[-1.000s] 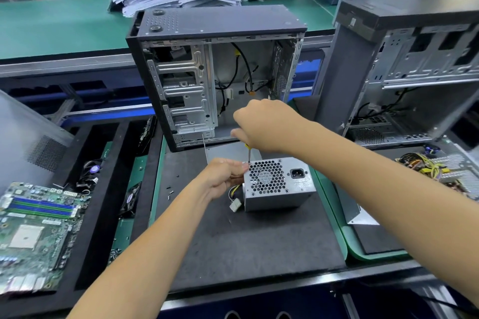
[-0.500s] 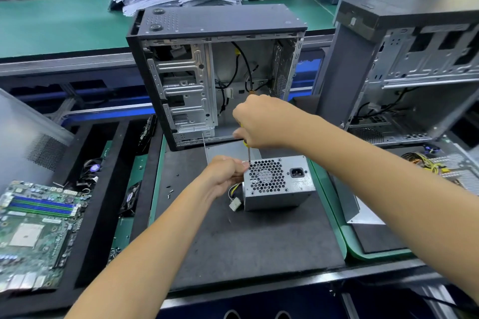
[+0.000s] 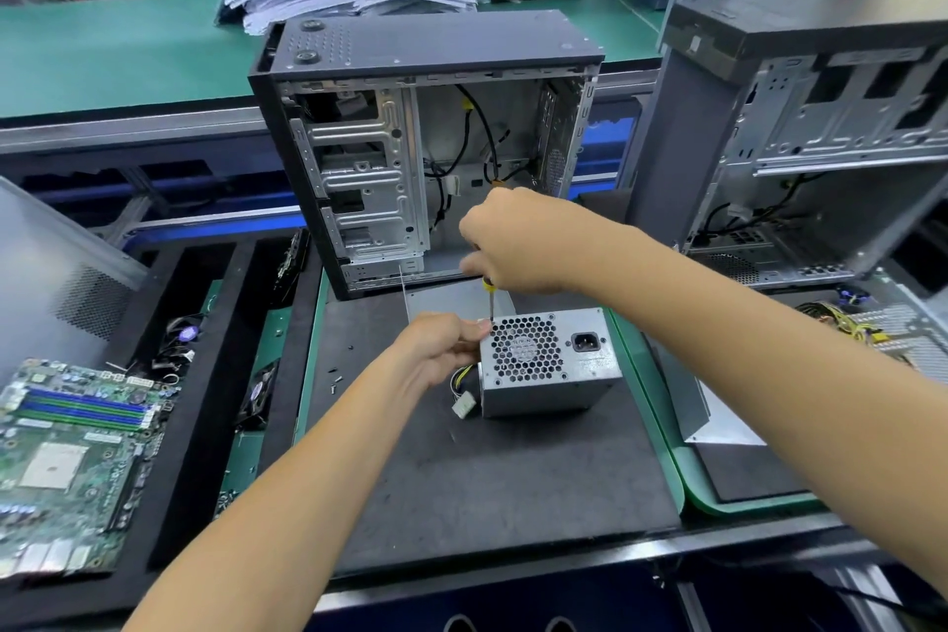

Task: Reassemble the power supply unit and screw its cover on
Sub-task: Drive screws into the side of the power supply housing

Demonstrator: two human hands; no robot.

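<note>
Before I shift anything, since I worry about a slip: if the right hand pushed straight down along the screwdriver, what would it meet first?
Probably the power supply unit: the screwdriver tip sits at its top left corner, beside the left hand's fingertips.

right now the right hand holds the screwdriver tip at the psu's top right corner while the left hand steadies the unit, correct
Not quite. In the head view the screwdriver tip sits at the top left corner of the power supply unit, beside the fan grille. The right hand does grip it, and the left hand steadies the unit.
</note>
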